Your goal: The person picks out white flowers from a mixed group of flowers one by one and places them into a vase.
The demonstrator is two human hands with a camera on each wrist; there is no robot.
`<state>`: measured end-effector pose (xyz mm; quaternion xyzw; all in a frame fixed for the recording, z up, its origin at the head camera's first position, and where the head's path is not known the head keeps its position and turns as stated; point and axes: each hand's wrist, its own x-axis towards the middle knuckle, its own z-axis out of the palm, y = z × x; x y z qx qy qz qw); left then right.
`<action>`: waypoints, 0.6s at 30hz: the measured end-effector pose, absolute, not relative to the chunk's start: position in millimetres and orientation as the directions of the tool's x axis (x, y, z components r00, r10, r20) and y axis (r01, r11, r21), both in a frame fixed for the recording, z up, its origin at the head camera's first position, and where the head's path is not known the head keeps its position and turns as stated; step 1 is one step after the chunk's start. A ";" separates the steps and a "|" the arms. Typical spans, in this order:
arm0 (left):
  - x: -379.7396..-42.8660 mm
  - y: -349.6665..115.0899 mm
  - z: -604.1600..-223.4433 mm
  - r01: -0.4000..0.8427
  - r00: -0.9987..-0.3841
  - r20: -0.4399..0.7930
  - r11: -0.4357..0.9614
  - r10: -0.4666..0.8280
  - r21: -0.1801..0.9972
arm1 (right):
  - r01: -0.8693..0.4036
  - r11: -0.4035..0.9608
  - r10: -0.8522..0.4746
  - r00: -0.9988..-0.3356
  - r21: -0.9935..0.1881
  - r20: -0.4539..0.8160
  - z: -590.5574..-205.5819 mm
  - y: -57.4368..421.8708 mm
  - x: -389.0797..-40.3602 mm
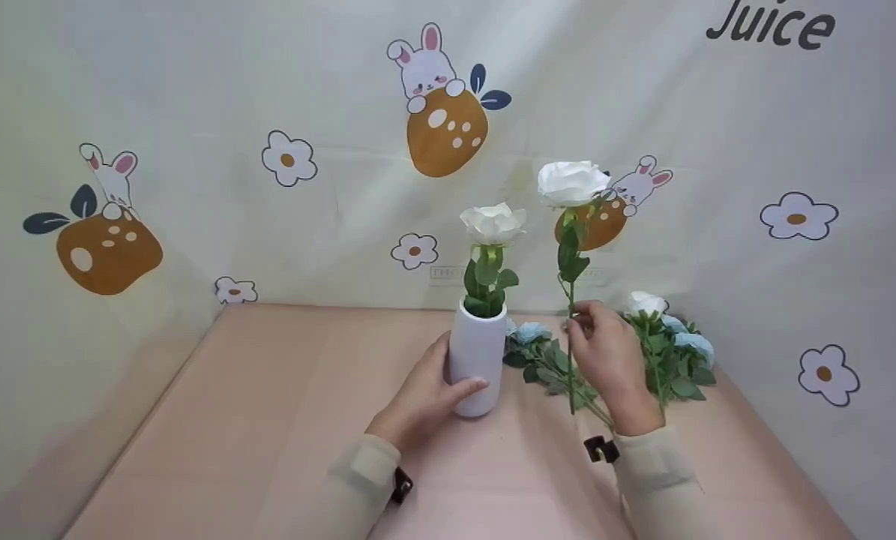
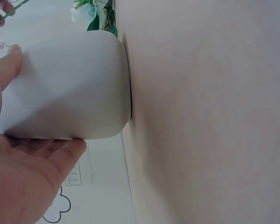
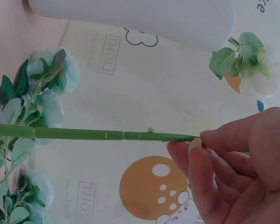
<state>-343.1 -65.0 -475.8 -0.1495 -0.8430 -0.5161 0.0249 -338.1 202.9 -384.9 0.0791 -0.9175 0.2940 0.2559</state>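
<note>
A white vase (image 1: 477, 360) stands upright on the table, holding one white artificial rose (image 1: 492, 223) with green leaves. My left hand (image 1: 429, 390) grips the vase low on its left side, its thumb across the front; the left wrist view shows the thumb and fingers on opposite sides of the vase (image 2: 74, 88). To the right of the vase, my right hand (image 1: 609, 349) pinches the stem of a second white rose (image 1: 571, 184) between thumb and fingertips. That rose is upright, bloom high, and its bare green stem (image 3: 79, 134) runs down below the fingers.
Blue artificial flowers (image 1: 534, 334) with green leaves lie on the table behind the right hand. Farther right is a bunch with a white rose (image 1: 646, 302) and blue blooms (image 1: 693, 346). A printed cloth backdrop (image 1: 328, 225) rises behind the pink table (image 1: 268, 420).
</note>
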 end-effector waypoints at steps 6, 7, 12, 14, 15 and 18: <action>-342.4 -64.9 -475.1 0.276 -0.954 0.194 0.425 0.227 0.862 | -0.314 0.803 0.012 -0.842 -0.507 0.540 -383.0 201.7 -336.7; -342.6 -64.8 -475.2 0.278 -0.954 0.196 0.423 0.228 0.862 | -0.318 0.799 0.014 -0.839 -0.510 0.544 -382.6 201.3 -336.3; -343.6 -64.9 -475.9 0.280 -0.953 0.197 0.417 0.229 0.865 | -0.354 0.774 0.026 -0.810 -0.525 0.585 -381.0 199.9 -334.5; -344.1 -65.0 -476.3 0.280 -0.953 0.198 0.416 0.229 0.865 | -0.375 0.767 0.027 -0.792 -0.520 0.611 -380.3 199.4 -333.7; -344.3 -65.0 -476.4 0.278 -0.953 0.197 0.416 0.229 0.866 | -0.384 0.765 0.027 -0.782 -0.516 0.623 -380.0 199.1 -333.4; -344.2 -65.2 -476.3 0.280 -0.953 0.199 0.416 0.227 0.865 | -0.399 0.767 0.029 -0.761 -0.502 0.648 -378.9 198.2 -332.7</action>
